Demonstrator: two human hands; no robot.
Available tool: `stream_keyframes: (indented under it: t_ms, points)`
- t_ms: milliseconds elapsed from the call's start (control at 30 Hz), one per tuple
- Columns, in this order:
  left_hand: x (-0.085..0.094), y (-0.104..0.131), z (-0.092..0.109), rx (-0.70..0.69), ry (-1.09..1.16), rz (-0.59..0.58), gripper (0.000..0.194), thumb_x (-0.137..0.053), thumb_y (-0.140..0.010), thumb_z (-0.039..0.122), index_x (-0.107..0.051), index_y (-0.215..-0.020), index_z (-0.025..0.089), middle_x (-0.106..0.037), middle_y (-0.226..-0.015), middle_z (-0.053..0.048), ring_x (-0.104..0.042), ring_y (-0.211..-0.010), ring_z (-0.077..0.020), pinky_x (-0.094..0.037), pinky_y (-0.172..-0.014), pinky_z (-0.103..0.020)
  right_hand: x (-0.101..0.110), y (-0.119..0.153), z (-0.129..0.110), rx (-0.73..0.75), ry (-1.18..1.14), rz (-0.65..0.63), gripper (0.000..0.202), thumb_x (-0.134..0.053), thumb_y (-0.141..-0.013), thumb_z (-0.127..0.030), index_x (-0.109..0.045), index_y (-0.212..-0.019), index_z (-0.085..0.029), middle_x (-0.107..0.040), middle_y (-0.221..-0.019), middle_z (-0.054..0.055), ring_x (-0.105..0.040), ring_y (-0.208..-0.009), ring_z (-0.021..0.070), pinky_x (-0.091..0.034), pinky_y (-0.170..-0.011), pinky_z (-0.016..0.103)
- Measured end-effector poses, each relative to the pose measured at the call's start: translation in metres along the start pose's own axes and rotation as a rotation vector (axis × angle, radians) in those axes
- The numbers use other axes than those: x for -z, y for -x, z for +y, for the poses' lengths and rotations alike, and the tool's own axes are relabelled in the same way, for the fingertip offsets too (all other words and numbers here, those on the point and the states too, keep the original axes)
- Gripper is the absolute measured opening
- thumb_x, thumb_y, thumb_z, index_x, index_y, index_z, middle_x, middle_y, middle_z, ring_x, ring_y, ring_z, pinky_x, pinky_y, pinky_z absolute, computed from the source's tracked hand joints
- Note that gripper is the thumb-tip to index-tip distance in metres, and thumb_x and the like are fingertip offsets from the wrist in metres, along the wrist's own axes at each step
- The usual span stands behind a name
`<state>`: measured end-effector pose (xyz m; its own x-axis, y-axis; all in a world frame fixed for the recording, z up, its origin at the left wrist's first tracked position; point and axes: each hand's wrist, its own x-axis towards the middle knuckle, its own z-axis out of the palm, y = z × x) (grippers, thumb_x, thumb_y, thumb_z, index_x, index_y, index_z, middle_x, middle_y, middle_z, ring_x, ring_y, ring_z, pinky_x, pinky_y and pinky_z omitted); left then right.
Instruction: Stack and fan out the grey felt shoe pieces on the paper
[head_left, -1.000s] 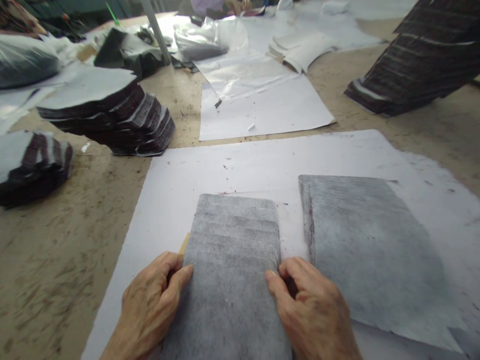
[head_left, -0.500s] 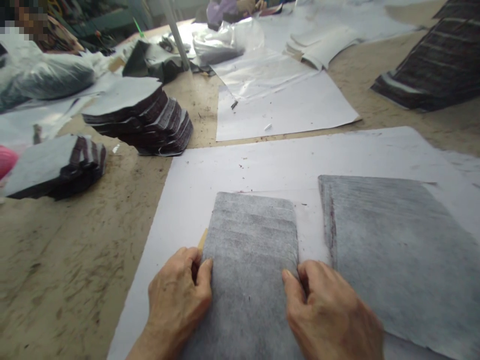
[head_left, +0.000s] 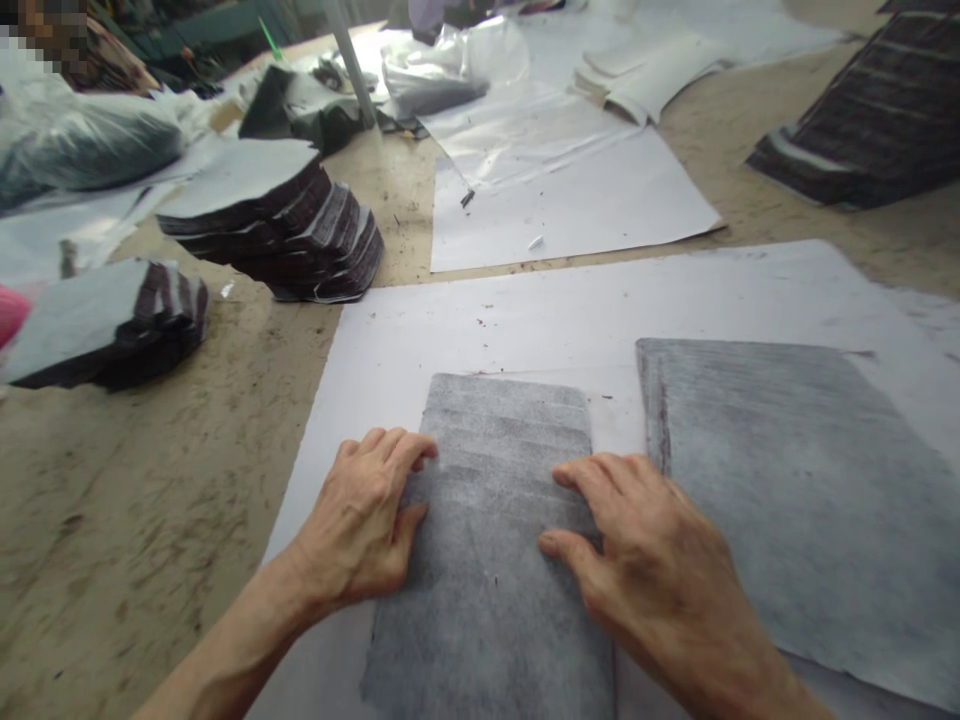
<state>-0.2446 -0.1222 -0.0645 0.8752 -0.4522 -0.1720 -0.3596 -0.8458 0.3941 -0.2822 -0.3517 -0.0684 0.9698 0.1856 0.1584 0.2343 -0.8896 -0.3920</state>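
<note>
A grey fabric piece with a fuzzy, lining-like face (head_left: 495, 600) lies flat before me on a large white paper sheet (head_left: 420, 330). At its left edge is my left hand (head_left: 367, 520), thumb and fingers apart, with the fingertips over the edge. Across from it my right hand (head_left: 645, 540) rests at the right edge, its thumb and index finger spread over the surface. Neither hand grips the fabric. Whether the fingertips press on it I cannot tell. To the right lies a wider stack of grey fabric pieces (head_left: 795, 490), its left edge showing layers.
Stacks of dark cut fabric stand at the left, a tall one (head_left: 300, 230) and a lower one (head_left: 112, 320). Another dark stack (head_left: 877, 120) leans at the upper right. Behind are a second paper sheet (head_left: 570, 210), a plastic bag (head_left: 435, 75) and a metal pole (head_left: 352, 60).
Both hands have loosened from the fabric's side edges, and their fingers have spread. They have moved slightly forward over it. The fabric stays in about the same place.
</note>
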Motion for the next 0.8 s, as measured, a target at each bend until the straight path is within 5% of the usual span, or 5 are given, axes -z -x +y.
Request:
stream_keyframes:
  t_ms: [100, 200, 367, 800]
  points:
    - [0.004, -0.004, 0.000, 0.103, 0.107, -0.073, 0.029, -0.047, -0.067, 0.018, -0.047, -0.095, 0.020, -0.052, -0.082, -0.002, -0.047, -0.080, -0.0197, -0.033, -0.073, -0.037, -0.003, 0.002, -0.003, -0.061, 0.004, 0.000, 0.019, -0.056, -0.063, -0.016, -0.056, -0.081, -0.017, -0.056, -0.071, 0.003, -0.057, -0.067, 0.0227, -0.045, -0.055, 0.033]
    - [0.005, 0.002, 0.004, 0.301, 0.165, -0.104, 0.009, -0.047, -0.070, 0.028, -0.046, -0.074, 0.020, -0.049, -0.070, 0.000, -0.045, -0.071, -0.0179, -0.033, -0.068, -0.034, -0.007, 0.013, -0.005, -0.120, 0.080, 0.070, 0.011, -0.044, -0.078, -0.025, -0.053, -0.075, -0.019, -0.054, -0.063, 0.001, -0.055, -0.056, 0.0204, -0.041, -0.046, 0.031]
    - [0.002, 0.021, 0.012, 0.599, 0.307, -0.150, 0.031, -0.043, -0.076, 0.051, -0.045, -0.066, 0.022, -0.045, -0.062, 0.003, -0.041, -0.062, -0.0153, -0.030, -0.061, -0.030, -0.005, 0.035, -0.004, -0.254, -0.031, 0.086, 0.028, -0.043, -0.091, -0.045, -0.057, -0.082, -0.022, -0.059, -0.066, -0.003, -0.059, -0.055, 0.0161, -0.043, -0.046, 0.026]
    - [-0.001, 0.022, 0.002, 0.693, 0.401, -0.237, 0.034, -0.039, -0.070, 0.053, -0.044, -0.059, 0.022, -0.040, -0.062, 0.003, -0.043, -0.066, -0.0174, -0.029, -0.063, -0.030, -0.012, 0.041, 0.000, -0.439, -0.272, 0.009, 0.030, -0.048, -0.088, -0.041, -0.057, -0.064, -0.025, -0.056, -0.059, -0.007, -0.054, -0.048, 0.0109, -0.038, -0.043, 0.019]
